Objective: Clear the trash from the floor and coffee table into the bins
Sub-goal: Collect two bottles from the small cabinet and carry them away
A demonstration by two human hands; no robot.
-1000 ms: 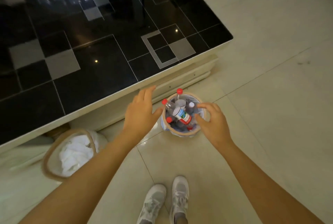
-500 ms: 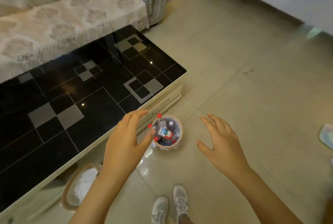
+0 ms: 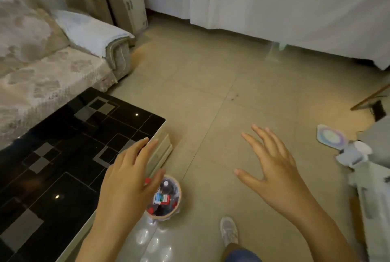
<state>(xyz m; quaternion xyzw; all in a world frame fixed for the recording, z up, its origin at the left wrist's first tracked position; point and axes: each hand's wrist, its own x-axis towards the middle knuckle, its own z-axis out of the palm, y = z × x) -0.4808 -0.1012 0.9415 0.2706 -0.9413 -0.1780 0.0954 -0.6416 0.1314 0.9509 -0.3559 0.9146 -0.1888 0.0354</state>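
Both hands hang in the air with fingers spread, holding and touching nothing. The left hand sits at lower centre, over the corner of the black tabletop and partly covering the bin. That small round bin stands on the floor, packed with bottles. The right hand hovers right of centre above bare tiles.

left hand covers the near-left rim of the bin; bottles inside too blurred to count. Flat printed item beyond right hand: unreadable. Shoe below it partly hidden by trouser leg.
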